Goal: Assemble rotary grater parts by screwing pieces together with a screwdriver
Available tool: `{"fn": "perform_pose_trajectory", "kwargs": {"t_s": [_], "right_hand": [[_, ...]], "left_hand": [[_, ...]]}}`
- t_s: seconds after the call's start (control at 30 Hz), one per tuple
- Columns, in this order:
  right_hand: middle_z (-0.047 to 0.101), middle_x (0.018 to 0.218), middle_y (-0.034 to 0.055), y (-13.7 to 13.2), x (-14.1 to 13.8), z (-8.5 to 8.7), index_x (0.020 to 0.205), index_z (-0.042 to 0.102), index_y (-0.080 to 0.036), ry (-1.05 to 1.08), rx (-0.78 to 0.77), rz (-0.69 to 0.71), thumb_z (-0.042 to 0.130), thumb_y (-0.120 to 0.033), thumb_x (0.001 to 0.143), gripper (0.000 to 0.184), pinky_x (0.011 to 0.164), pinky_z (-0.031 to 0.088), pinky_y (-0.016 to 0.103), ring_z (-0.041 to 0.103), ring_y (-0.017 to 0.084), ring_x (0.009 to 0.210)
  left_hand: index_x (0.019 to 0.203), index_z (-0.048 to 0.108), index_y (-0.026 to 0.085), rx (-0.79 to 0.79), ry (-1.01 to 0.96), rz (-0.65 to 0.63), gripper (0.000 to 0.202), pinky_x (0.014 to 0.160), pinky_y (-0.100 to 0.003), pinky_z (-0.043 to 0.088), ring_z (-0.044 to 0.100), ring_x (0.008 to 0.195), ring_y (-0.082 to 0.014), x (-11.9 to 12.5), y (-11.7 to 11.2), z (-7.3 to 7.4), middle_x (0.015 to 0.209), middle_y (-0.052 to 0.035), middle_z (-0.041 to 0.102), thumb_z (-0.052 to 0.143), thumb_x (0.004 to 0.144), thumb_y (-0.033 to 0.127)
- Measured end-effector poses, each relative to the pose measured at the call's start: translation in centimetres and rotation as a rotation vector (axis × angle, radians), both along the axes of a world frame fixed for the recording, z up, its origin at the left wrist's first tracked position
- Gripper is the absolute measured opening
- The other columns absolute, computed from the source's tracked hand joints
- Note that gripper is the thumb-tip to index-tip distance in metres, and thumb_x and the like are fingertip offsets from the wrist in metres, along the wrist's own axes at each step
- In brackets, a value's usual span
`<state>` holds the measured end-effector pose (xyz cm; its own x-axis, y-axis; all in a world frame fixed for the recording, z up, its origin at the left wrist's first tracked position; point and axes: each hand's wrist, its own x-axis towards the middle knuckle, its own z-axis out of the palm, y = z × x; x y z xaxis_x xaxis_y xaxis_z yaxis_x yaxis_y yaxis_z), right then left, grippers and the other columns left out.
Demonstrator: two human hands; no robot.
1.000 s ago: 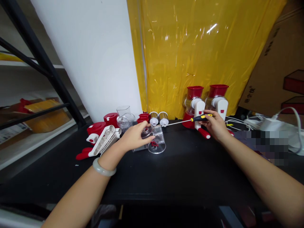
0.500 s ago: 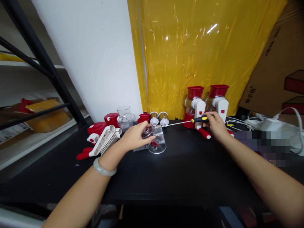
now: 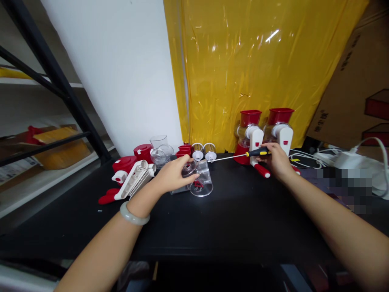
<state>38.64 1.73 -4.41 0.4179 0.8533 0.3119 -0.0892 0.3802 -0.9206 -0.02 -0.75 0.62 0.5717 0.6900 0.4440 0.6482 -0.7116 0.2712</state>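
Observation:
My left hand (image 3: pixel 174 174), with a pale bangle on the wrist, grips a clear plastic housing (image 3: pixel 205 172) lying on the black table. Small red pieces (image 3: pixel 198 185) show inside the housing's round end. In my right hand (image 3: pixel 276 160) is a screwdriver (image 3: pixel 257 152) with a black and yellow handle. Its long shaft points left, and the tip reaches close to the housing's upper right edge; whether it touches cannot be told. Just behind the housing stand two metal grater drums (image 3: pixel 210 152) with white ends.
Two red and white rotary graters (image 3: pixel 249 117) stand behind my right hand. White crank handles (image 3: pixel 135 178), red bases (image 3: pixel 124 164) and another clear housing (image 3: pixel 161 150) lie left. White cables (image 3: pixel 313 157) are at right. The black table (image 3: pixel 227 227) extends in front.
The screwdriver and my right hand have shifted very slightly to the right. My left hand keeps its hold on the clear housing.

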Motion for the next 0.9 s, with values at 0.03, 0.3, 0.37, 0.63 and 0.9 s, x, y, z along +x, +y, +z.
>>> {"fn": "perform_pose_trajectory", "kwargs": {"t_s": [0.03, 0.3, 0.37, 0.63, 0.9], "right_hand": [[0.062, 0.069, 0.0006, 0.09, 0.13, -0.10, 0.084, 0.060, -0.026, -0.030, -0.008, -0.023, 0.068, -0.053, 0.079, 0.029, 0.049, 0.054, 0.036, 0.059, 0.017, 0.051], [0.054, 0.053, -0.0035, 0.27, 0.28, -0.43, 0.080, 0.058, -0.026, -0.153, -0.022, -0.086, 0.074, -0.066, 0.073, 0.044, 0.038, 0.043, 0.025, 0.050, 0.012, 0.041], [0.056, 0.057, -0.0041, 0.28, 0.08, -0.37, 0.084, 0.058, -0.025, -0.061, -0.028, -0.048, 0.077, -0.060, 0.072, 0.041, 0.039, 0.044, 0.023, 0.052, 0.011, 0.042], [0.065, 0.072, -0.0026, -0.02, -0.08, -0.05, 0.093, 0.056, -0.025, 0.113, -0.001, 0.091, 0.082, -0.047, 0.072, 0.040, 0.052, 0.057, 0.028, 0.063, 0.013, 0.052], [0.070, 0.069, 0.0011, -0.04, -0.31, 0.21, 0.087, 0.062, -0.025, 0.110, -0.010, 0.076, 0.081, -0.048, 0.074, 0.032, 0.052, 0.060, 0.030, 0.067, 0.017, 0.055]], "left_hand": [[0.108, 0.058, 0.023, -0.004, 0.009, 0.000, 0.035, 0.087, -0.045, 0.055, 0.070, 0.099, -0.0295, -0.02, 0.02, 0.00, 0.113, -0.0100, 0.073, 0.066, 0.087, 0.050], [0.112, 0.057, 0.022, -0.007, 0.042, -0.002, 0.037, 0.086, -0.044, 0.054, 0.070, 0.098, -0.0289, -0.10, 0.21, -0.11, 0.113, -0.0109, 0.072, 0.064, 0.089, 0.051], [0.112, 0.057, 0.022, -0.008, 0.045, -0.002, 0.038, 0.087, -0.044, 0.054, 0.070, 0.098, -0.0288, -0.11, 0.21, -0.13, 0.113, -0.0110, 0.072, 0.064, 0.089, 0.051], [0.109, 0.057, 0.022, -0.004, 0.047, 0.005, 0.036, 0.083, -0.043, 0.054, 0.070, 0.097, -0.0287, -0.19, 0.01, -0.02, 0.111, -0.0104, 0.072, 0.064, 0.089, 0.051], [0.110, 0.057, 0.022, 0.002, 0.054, 0.010, 0.037, 0.086, -0.043, 0.055, 0.070, 0.097, -0.0290, -0.05, 0.02, 0.00, 0.110, -0.0105, 0.072, 0.063, 0.089, 0.052]]}}
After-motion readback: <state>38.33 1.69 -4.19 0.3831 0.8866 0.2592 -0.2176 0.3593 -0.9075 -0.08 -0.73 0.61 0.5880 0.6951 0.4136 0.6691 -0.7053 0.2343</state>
